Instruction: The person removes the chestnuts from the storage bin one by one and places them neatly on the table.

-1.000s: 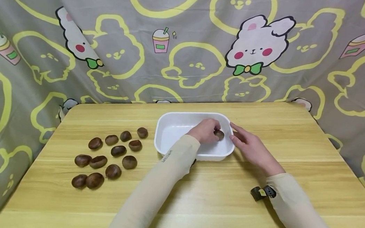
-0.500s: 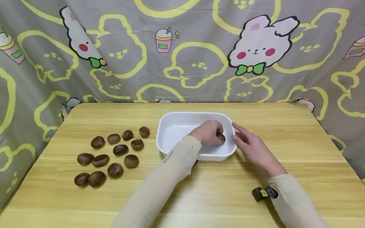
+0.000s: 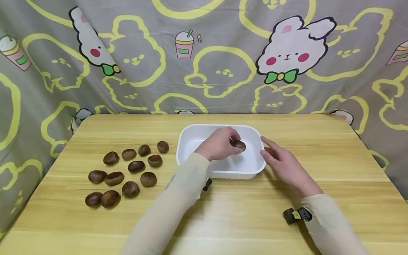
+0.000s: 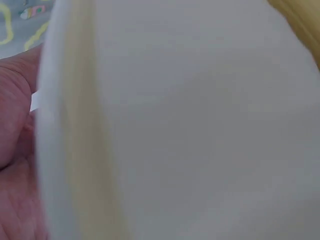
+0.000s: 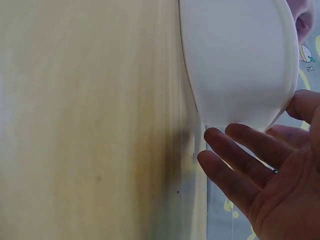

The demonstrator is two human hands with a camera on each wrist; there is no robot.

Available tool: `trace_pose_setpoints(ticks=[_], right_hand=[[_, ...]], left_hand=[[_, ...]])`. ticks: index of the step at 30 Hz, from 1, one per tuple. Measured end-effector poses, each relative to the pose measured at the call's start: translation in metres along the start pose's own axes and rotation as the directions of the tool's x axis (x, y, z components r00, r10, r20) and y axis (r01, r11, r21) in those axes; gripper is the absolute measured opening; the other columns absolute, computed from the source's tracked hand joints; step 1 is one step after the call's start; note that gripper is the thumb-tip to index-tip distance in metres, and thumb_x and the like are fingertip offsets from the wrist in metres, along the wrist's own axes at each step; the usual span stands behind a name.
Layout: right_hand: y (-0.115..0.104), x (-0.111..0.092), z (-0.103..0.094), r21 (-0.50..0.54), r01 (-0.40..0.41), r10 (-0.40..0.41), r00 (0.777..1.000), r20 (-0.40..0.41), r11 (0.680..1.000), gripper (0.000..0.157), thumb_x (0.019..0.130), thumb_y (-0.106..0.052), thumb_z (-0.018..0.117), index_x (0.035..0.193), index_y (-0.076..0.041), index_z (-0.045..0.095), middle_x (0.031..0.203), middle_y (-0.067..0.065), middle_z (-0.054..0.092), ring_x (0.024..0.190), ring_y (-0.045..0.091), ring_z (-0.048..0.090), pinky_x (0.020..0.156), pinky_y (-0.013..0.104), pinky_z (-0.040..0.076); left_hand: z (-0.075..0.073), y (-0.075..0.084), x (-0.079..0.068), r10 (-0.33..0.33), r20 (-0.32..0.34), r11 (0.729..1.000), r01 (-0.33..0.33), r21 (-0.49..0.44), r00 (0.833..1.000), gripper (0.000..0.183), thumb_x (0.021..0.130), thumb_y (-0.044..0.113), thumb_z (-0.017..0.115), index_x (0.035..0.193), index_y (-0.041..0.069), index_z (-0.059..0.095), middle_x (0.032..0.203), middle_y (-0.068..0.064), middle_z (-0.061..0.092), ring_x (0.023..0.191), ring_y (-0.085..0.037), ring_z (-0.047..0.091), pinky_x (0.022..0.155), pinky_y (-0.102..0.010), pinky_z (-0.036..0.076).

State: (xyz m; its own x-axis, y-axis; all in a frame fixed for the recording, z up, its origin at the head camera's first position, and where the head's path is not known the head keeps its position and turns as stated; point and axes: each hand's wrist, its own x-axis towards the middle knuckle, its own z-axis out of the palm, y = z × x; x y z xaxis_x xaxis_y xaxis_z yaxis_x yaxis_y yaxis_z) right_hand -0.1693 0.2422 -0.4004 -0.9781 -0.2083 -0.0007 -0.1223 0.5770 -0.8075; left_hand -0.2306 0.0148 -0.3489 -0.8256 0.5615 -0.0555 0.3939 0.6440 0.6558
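Observation:
My left hand (image 3: pixel 220 143) reaches over the white plastic basin (image 3: pixel 254 171) and pinches a brown chestnut (image 3: pixel 239 146) between thumb and fingers, inside the basin's outline in the head view. In the left wrist view the basin's pale wall (image 4: pixel 200 125) fills most of the frame and hides the chestnut; part of the palm (image 4: pixel 17 200) shows at the left. My right hand (image 3: pixel 283 165) rests against the basin's right end. Seen from the right wrist, its fingers (image 5: pixel 240 162) extend loosely to the outer wall, with the thumb (image 5: pixel 302 106) up by the rim.
Several chestnuts (image 3: pixel 131 189) lie spread on the wooden table (image 3: pixel 236 231) to the left of the basin. A patterned grey curtain (image 3: pixel 224 27) hangs behind the table's far edge. A dark wrist camera (image 3: pixel 291 216) sits at the right sleeve.
My left hand has moved left, away from the basin's right end, with the chestnut in its fingers. The right hand stays at the basin's end. The head view has shifted slightly.

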Motion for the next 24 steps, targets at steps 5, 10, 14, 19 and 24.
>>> trace_pose_setpoints(ticks=[5, 10, 14, 19, 24], right_hand=[[-0.002, -0.001, 0.000, -0.002, 0.000, 0.000, 1.000, 0.000, 1.000, 0.057, 0.105, -0.035, 0.048, 0.155, -0.013, 0.031, 0.133, 0.022, 0.056, 0.125, 0.036, 0.051, 0.107, 0.052, 0.034], [-0.002, -0.002, -0.002, -0.013, -0.008, 0.008, 1.000, -0.005, 1.000, 0.058, 0.105, -0.036, 0.047, 0.155, -0.014, 0.030, 0.133, 0.022, 0.056, 0.125, 0.035, 0.051, 0.107, 0.053, 0.034], [-0.001, -0.001, 0.000, -0.016, -0.010, 0.010, 1.000, -0.002, 1.000, 0.058, 0.104, -0.037, 0.047, 0.155, -0.014, 0.030, 0.134, 0.022, 0.056, 0.125, 0.036, 0.051, 0.107, 0.053, 0.034], [0.000, -0.001, -0.001, -0.027, -0.021, 0.021, 1.000, 0.007, 0.999, 0.059, 0.105, -0.039, 0.046, 0.156, -0.016, 0.029, 0.136, 0.021, 0.055, 0.126, 0.036, 0.050, 0.107, 0.053, 0.034], [-0.002, 0.000, -0.002, -0.032, -0.028, 0.028, 1.000, 0.011, 0.999, 0.059, 0.104, -0.041, 0.045, 0.156, -0.018, 0.028, 0.137, 0.021, 0.054, 0.127, 0.036, 0.049, 0.107, 0.054, 0.033]], left_hand=[[-0.021, -0.010, -0.017, -0.032, -0.062, 0.993, 0.025, -0.113, 0.998, 0.024, 0.086, 0.019, 0.077, 0.106, 0.006, 0.071, 0.096, 0.000, 0.066, 0.090, -0.014, 0.062, 0.077, -0.025, 0.050], [-0.046, -0.021, -0.033, -0.049, -0.116, 0.976, 0.023, -0.214, 0.992, 0.031, 0.086, 0.020, 0.078, 0.113, 0.006, 0.069, 0.101, 0.000, 0.067, 0.095, -0.016, 0.062, 0.080, -0.031, 0.050], [-0.059, -0.037, -0.045, -0.027, -0.149, 0.959, -0.017, -0.284, 0.988, 0.031, 0.086, 0.019, 0.078, 0.114, 0.009, 0.069, 0.103, 0.000, 0.067, 0.098, -0.015, 0.063, 0.084, -0.034, 0.050], [-0.075, -0.057, -0.060, -0.033, -0.178, 0.947, -0.026, -0.319, 0.983, 0.029, 0.086, 0.020, 0.078, 0.112, 0.012, 0.069, 0.105, 0.000, 0.067, 0.101, -0.015, 0.062, 0.086, -0.035, 0.051], [-0.095, -0.075, -0.075, -0.089, -0.197, 0.960, 0.031, -0.280, 0.976, 0.034, 0.087, 0.023, 0.078, 0.117, 0.012, 0.068, 0.110, -0.002, 0.066, 0.107, -0.018, 0.059, 0.091, -0.039, 0.049]])
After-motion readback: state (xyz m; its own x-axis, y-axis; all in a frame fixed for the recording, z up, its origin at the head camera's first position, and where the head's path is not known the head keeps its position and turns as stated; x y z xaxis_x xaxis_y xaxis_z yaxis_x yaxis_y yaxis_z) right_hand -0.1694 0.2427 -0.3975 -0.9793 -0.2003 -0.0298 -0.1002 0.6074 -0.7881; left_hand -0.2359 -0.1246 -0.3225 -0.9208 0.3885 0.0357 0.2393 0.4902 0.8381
